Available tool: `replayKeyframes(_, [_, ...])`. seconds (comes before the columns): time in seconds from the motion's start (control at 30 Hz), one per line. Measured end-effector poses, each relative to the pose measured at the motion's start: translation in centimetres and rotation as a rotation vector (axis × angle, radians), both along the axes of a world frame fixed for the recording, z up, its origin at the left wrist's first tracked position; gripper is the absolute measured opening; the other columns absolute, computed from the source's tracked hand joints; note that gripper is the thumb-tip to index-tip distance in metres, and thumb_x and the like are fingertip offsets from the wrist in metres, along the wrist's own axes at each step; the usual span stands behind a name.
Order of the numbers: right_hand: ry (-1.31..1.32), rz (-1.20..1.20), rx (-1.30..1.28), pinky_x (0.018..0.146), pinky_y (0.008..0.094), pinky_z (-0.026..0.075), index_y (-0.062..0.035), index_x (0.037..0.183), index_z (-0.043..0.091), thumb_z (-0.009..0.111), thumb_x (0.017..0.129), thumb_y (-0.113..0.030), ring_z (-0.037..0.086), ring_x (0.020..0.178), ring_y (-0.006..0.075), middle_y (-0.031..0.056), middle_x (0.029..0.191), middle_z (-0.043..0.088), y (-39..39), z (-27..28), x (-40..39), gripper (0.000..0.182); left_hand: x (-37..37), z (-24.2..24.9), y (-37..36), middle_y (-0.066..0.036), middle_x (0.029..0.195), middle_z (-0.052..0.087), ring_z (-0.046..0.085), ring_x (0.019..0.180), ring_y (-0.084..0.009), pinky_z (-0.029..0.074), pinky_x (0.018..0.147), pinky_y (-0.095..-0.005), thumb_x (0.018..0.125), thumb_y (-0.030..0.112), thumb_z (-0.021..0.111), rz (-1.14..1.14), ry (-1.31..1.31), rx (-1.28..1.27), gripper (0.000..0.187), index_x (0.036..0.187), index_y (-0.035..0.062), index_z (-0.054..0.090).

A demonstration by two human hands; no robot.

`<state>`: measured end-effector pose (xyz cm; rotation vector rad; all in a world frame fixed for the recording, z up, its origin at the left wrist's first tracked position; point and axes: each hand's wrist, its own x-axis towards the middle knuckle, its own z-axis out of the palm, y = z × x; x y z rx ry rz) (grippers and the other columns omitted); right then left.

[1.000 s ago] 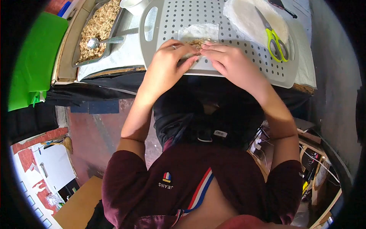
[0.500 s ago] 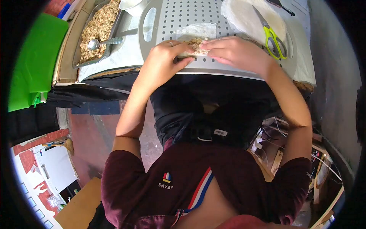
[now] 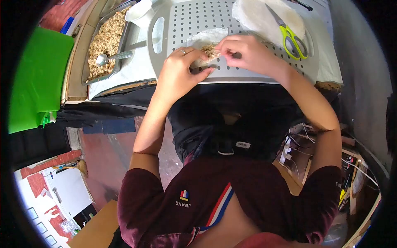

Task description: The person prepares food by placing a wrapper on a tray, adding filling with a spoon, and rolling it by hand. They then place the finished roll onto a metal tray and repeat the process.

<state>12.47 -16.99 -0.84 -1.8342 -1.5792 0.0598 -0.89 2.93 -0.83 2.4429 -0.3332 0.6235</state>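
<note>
A thin white wrapper (image 3: 206, 37) lies on the grey perforated board (image 3: 256, 74), with crumbly brown filling (image 3: 210, 52) on its near part. My left hand (image 3: 184, 68) rests at the left end of the filling, fingers curved over it and thumb apart on the near side. At the right end, my right hand (image 3: 240, 51) has thumb and index finger pinched together on the wrapper's edge. The fingertips partly cover the wrapper and filling.
A metal tray of filling (image 3: 105, 43) with a metal scoop (image 3: 101, 60) stands at the left, beside a white cup (image 3: 138, 13). Stacked round wrappers (image 3: 264, 16) and green-handled scissors (image 3: 294, 41) lie at the right. A green container (image 3: 39, 78) is far left.
My right hand has gone from lying flat over the filling to a raised pinch at its right end. My left thumb has opened a little. The whole view has shifted slightly.
</note>
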Motion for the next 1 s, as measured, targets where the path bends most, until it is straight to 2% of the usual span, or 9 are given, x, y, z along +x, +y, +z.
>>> replayKeyframes(0.13, [0.058,-0.051,0.010,0.070,0.0310,0.054,-0.0002,0.085,0.058,0.066,0.077,0.003,0.066,0.077,0.0229,0.0111,0.098,0.069,-0.1,-0.1,-0.2,0.011,-0.1,-0.1,-0.1,-0.012,0.087,0.069,0.065,0.082,-0.0323,0.054,0.073,-0.0398,0.073,0.014,0.080,0.016,0.031,0.002,0.024,0.093,0.0047,0.070])
replayKeyframes(0.23, [-0.057,-0.056,0.027,0.069,0.0307,0.054,-0.0016,0.086,0.058,0.066,0.078,0.003,0.066,0.074,0.0230,0.0102,0.094,0.069,-0.1,-0.3,-0.2,0.013,0.0,-0.3,0.0,-0.012,0.085,0.069,0.066,0.083,-0.0327,0.054,0.073,-0.0401,0.075,0.011,0.078,0.000,-0.009,0.051,0.021,0.093,0.0062,0.070])
replayKeyframes(0.33, [-0.048,-0.078,0.002,0.070,0.0310,0.054,-0.0034,0.094,0.058,0.067,0.079,0.002,0.067,0.075,0.0232,0.0090,0.090,0.069,0.0,-0.2,-0.5,0.019,-0.2,0.1,-0.2,-0.012,0.081,0.068,0.066,0.084,-0.0316,0.054,0.072,-0.0400,0.077,0.010,0.075,0.008,-0.043,0.120,0.017,0.093,0.0076,0.069])
replayKeyframes(0.43, [-0.038,-0.078,0.097,0.071,0.0324,0.054,-0.0045,0.102,0.056,0.066,0.081,0.002,0.070,0.081,0.0227,0.0088,0.088,0.069,0.4,-0.7,-0.8,0.024,-0.3,0.4,-0.3,-0.011,0.077,0.068,0.066,0.084,-0.0300,0.055,0.072,-0.0401,0.079,0.011,0.072,0.034,-0.064,0.180,0.014,0.093,0.0086,0.069])
replayKeyframes(0.7, [0.149,-0.082,0.101,0.076,0.0308,0.053,-0.0040,0.110,0.051,0.059,0.090,0.003,0.071,0.089,0.0204,0.0105,0.091,0.070,0.2,-0.4,-1.3,0.023,0.6,0.2,0.5,-0.011,0.076,0.067,0.066,0.084,-0.0300,0.054,0.071,-0.0416,0.085,0.011,0.068,-0.004,-0.068,0.191,0.014,0.099,0.0095,0.064])
replayKeyframes(0.8, [0.235,-0.124,0.082,0.077,0.0304,0.052,-0.0035,0.111,0.050,0.057,0.093,0.003,0.070,0.090,0.0194,0.0102,0.090,0.069,0.3,-0.5,-1.3,0.021,0.9,0.4,0.7,-0.010,0.083,0.069,0.067,0.082,-0.0286,0.053,0.072,-0.0382,0.084,0.003,0.069,-0.013,-0.044,0.237,0.016,0.097,0.0049,0.060])
replayKeyframes(0.93, [0.300,-0.168,0.076,0.078,0.0297,0.051,-0.0030,0.111,0.050,0.056,0.092,0.005,0.069,0.089,0.0186,0.0091,0.089,0.066,0.8,-1.1,-0.9,0.021,1.7,0.4,1.2,-0.014,0.077,0.067,0.066,0.079,-0.0340,0.051,0.066,-0.0417,0.088,0.006,0.064,-0.065,0.033,0.047,0.017,0.102,0.0072,0.055])
replayKeyframes(1.0, [0.275,-0.150,0.126,0.073,0.0349,0.051,-0.0046,0.111,0.050,0.054,0.090,0.006,0.067,0.082,0.0248,0.0120,0.087,0.066,1.2,-1.2,-0.7,0.024,2.0,0.4,1.2,-0.016,0.077,0.067,0.066,0.077,-0.0361,0.050,0.066,-0.0417,0.088,0.004,0.064,-0.056,0.106,-0.075,0.019,0.104,0.0066,0.053])
